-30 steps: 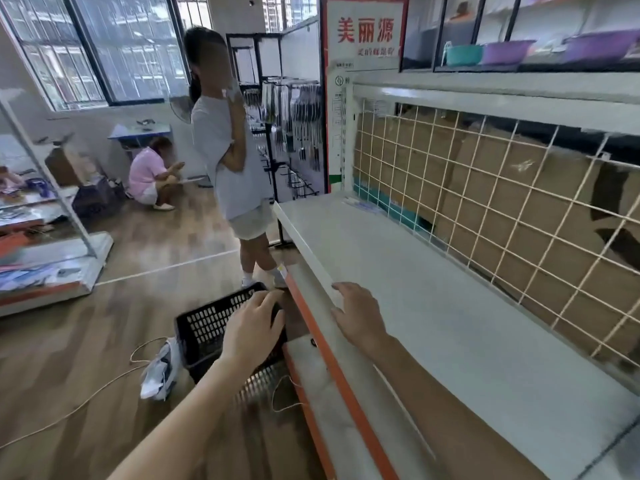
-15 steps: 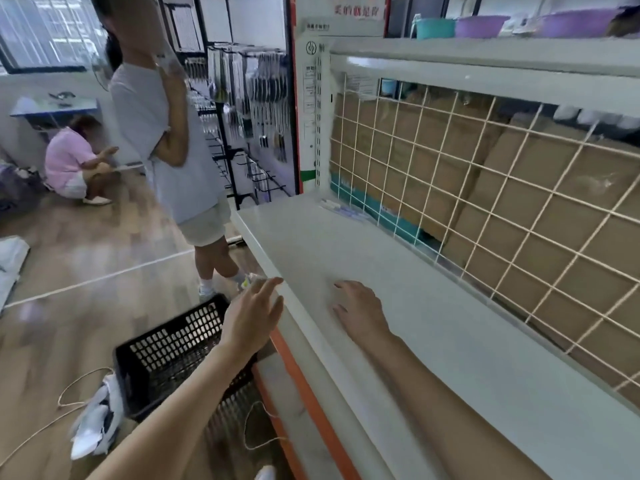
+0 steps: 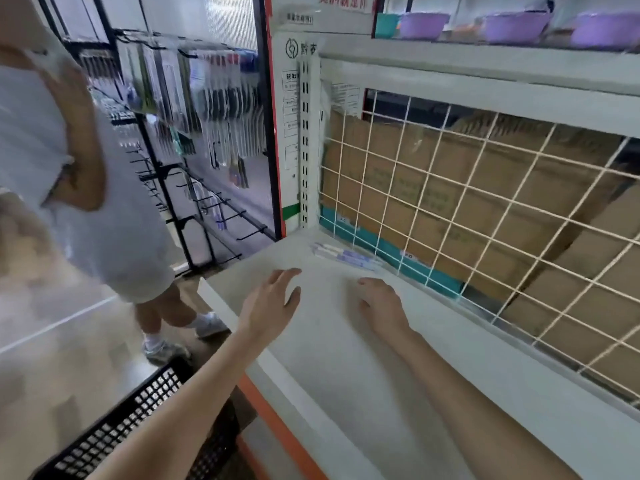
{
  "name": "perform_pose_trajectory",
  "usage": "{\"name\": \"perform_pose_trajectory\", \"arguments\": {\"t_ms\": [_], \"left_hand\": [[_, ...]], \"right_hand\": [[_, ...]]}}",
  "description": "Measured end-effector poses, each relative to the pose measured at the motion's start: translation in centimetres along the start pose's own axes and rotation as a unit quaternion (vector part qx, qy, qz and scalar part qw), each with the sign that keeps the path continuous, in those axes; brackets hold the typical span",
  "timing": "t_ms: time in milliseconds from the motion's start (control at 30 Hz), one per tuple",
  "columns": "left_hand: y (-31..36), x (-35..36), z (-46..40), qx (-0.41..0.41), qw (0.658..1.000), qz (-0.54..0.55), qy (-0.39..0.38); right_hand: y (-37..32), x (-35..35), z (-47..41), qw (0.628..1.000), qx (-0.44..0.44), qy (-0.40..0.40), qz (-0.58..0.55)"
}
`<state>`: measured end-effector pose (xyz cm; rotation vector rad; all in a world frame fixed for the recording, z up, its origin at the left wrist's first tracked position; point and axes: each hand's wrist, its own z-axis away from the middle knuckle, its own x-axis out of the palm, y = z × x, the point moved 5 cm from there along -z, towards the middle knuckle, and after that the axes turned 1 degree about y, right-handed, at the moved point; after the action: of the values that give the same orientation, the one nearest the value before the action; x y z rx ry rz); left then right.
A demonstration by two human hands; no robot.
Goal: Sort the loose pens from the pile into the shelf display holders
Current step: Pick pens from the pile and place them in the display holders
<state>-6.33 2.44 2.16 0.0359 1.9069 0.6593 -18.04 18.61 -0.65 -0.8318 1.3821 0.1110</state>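
Two empty hands over a white shelf

The left hand [image 3: 273, 303] hung open above the shelf [image 3: 346, 358], and the right hand [image 3: 381, 304] lay flat on it, fingers loose. A few pens [image 3: 346, 257] lay near the wire grid [image 3: 485, 209], just past the right hand.

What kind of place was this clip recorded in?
Most likely a shop being stocked. A white retail shelf with a wire grid back holds a few pens, packaged goods hang on a hook rack, and purple basins sit above.
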Motion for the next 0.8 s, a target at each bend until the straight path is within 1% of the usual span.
{"name": "perform_pose_trajectory", "arguments": {"t_ms": [67, 167, 267, 400, 567, 667, 800], "left_hand": [[-1.2, 0.7, -2.4, -0.003, 1.000, 0.003, -0.018], [-2.9, 1.9, -5.9, -0.013, 0.998, 0.040, -0.037], [-3.8, 3.7, -8.9, -0.010, 0.995, 0.078, -0.058], [-4.8, 5.5, -11.9, -0.027, 0.993, 0.105, -0.049], [-5.3, 7.5, -13.7, 0.005, 0.991, 0.109, -0.079], [-4.9, 8.3, -14.2, 0.053, 0.988, 0.125, -0.080], [-4.5, 8.4, -14.4, 0.062, 0.983, 0.157, -0.066]], "right_hand": [[-0.4, 0.3, -2.3, 1.000, 0.004, 0.022, 0.000], [-0.9, 0.1, -5.2, 0.997, 0.002, 0.069, -0.023], [-0.9, 0.4, -7.4, 0.996, 0.020, 0.081, -0.030], [-0.2, 1.2, -9.1, 0.996, 0.040, 0.075, -0.020], [0.4, 1.8, -10.0, 0.997, 0.052, 0.053, 0.021], [0.0, 1.6, -10.1, 0.998, 0.055, 0.029, 0.006], [-0.3, 1.1, -10.2, 0.997, 0.074, -0.009, -0.028]]}}
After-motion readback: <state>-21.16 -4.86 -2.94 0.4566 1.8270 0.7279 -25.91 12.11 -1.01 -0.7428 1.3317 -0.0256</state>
